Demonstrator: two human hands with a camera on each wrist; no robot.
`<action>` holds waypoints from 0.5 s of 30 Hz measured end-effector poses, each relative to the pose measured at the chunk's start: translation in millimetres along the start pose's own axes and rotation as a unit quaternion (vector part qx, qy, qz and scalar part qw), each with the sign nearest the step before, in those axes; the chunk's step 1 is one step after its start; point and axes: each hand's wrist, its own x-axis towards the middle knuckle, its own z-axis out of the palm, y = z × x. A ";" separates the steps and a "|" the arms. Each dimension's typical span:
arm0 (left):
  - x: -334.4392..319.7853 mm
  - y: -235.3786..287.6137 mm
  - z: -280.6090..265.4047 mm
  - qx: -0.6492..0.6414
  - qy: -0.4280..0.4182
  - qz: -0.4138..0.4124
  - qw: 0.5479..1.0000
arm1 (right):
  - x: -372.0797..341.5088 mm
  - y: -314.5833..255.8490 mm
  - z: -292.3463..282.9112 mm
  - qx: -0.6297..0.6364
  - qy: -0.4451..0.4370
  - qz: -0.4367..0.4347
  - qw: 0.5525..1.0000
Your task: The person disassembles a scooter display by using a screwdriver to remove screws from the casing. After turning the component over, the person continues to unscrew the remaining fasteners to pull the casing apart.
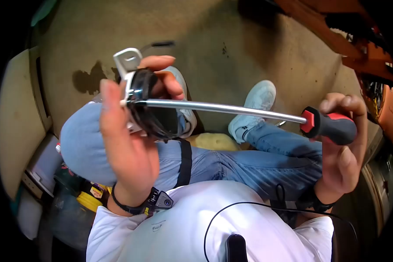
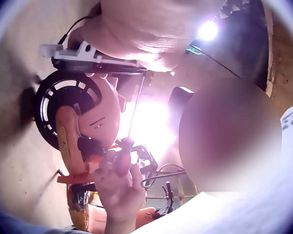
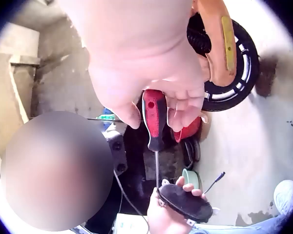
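Note:
My left hand (image 1: 129,144) grips a round, black, glossy housing (image 1: 166,124) with a white rim and a white mounting tab (image 1: 127,60), thumb on one side and fingers on the other. A short cable with a black plug (image 3: 220,176) sticks out beyond the housing in the right wrist view. My right hand (image 1: 347,153) holds a screwdriver by its red and black handle (image 3: 154,117), fingers and thumb about the grip. Its long steel shaft (image 1: 222,108) runs across to the housing, the tip right at the rim beside my left hand.
An orange vehicle body (image 2: 68,141) with a black wheel (image 2: 46,109) stands nearby on the concrete floor (image 1: 205,48). A green and yellow item (image 1: 89,198) lies by the left side of the seated person. A pale green cup-like object (image 3: 190,176) shows beyond the left hand.

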 end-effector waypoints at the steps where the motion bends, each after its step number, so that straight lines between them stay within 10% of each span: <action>1: 5.5 -1.1 0.2 -0.017 0.012 -0.025 0.999 | 4.9 -0.8 -9.0 0.024 -0.043 0.052 0.997; 15: 0.4 -8.8 -7.4 0.060 0.040 -0.116 0.991 | 13.2 24.2 -6.9 0.179 -0.098 0.104 0.973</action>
